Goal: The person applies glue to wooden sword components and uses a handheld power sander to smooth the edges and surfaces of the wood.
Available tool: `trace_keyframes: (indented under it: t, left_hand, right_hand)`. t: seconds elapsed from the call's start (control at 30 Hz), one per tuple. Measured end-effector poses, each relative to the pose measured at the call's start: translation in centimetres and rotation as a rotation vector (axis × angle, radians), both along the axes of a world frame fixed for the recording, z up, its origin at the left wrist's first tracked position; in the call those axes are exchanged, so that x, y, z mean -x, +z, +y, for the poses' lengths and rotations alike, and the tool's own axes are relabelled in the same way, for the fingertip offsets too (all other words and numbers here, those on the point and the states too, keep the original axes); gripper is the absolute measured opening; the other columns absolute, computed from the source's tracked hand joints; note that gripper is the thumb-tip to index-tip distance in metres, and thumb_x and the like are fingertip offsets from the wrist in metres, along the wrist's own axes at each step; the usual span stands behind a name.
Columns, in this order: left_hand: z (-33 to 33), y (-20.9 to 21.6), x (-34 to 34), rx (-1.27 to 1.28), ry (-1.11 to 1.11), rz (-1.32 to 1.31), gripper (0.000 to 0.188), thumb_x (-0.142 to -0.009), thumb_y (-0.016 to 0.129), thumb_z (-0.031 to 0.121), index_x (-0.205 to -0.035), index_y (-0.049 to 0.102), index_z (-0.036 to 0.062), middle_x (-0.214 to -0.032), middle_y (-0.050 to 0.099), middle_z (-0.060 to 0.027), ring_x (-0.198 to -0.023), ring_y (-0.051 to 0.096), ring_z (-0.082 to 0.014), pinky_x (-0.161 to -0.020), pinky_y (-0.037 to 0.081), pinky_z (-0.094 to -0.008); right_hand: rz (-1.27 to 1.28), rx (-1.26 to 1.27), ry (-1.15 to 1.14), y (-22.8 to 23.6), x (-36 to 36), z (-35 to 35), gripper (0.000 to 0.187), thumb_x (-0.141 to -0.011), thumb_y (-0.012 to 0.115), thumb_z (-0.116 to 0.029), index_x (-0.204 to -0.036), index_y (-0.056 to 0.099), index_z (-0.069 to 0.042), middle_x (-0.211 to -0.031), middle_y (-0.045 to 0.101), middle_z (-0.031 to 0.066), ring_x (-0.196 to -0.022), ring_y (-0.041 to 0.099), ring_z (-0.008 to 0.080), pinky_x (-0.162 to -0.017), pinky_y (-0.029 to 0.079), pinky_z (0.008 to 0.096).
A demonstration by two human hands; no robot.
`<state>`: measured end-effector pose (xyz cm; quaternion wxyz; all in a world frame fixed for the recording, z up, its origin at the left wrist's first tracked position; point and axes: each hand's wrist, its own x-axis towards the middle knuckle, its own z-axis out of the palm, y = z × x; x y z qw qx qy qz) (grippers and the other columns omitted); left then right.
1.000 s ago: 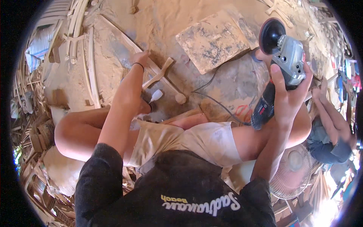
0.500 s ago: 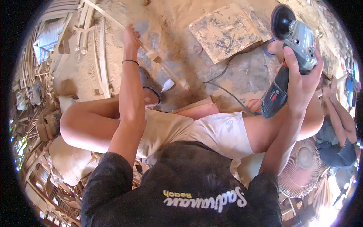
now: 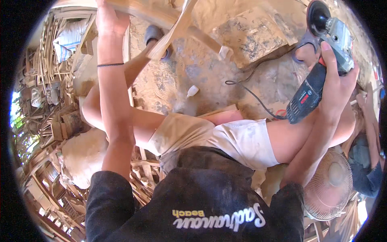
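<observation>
Head camera shows the left hand (image 3: 112,19) at upper left with a wooden piece (image 3: 177,26) held up off the floor (image 3: 205,74), a long stick with a crosspiece partway along. Its fingers look closed round the far end, but the top edge crops them and the wood's blurry, so pinch of salt on that. Right hand (image 3: 339,78) is plainly gripping the angle grinder (image 3: 308,92), fingers wrapped at the metal head, black disc (image 3: 318,18) sticking out past them. Can't tell if it's spinning.

My two cents: treat that disc as live and hold it out wide like this, well apart from the wood and off the sandalled foot (image 3: 305,53) near it. One-handed, a stick that long probably wobbles, so I'd grip nearer the crosspiece for balance and wait till it's steady before shifting the tool. Also mind the cord (image 3: 227,82) looped out front and the little white bottle-shaped thing (image 3: 193,91); both look easy to snag or knock.
</observation>
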<state>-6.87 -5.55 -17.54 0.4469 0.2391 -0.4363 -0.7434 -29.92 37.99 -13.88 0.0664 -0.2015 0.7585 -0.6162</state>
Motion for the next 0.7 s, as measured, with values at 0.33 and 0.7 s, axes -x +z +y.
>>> trace_keyframes:
  t: [0.33, 0.7]
  left_hand:
    - [1.2, 0.5, 2.3, 0.134, 0.132, -0.056, 0.056, -0.102, 0.063, 0.066, -0.114, 0.058, 0.0109, -0.097, 0.061, -0.0072, -0.089, 0.064, -0.0283, -0.084, 0.057, -0.0484]
    - [6.1, 2.2, 4.7, 0.151, 0.108, 0.061, 0.035, -0.099, 0.074, 0.040, -0.109, 0.062, 0.0091, -0.088, 0.062, -0.0057, -0.077, 0.064, -0.0274, -0.073, 0.057, -0.0458]
  right_hand:
    - [0.027, -0.069, -0.066, -1.1, 0.1, -0.1, 0.032, -0.091, 0.085, -0.020, -0.110, 0.069, 0.001, -0.073, 0.073, 0.0051, -0.058, 0.063, 0.0110, -0.054, 0.050, 0.0251]
    - [0.022, -0.020, 0.055, -1.7, 0.4, 0.0, 0.027, -0.092, 0.085, -0.019, -0.104, 0.070, 0.000, -0.076, 0.073, 0.0045, -0.062, 0.065, 0.0098, -0.057, 0.051, 0.0246]
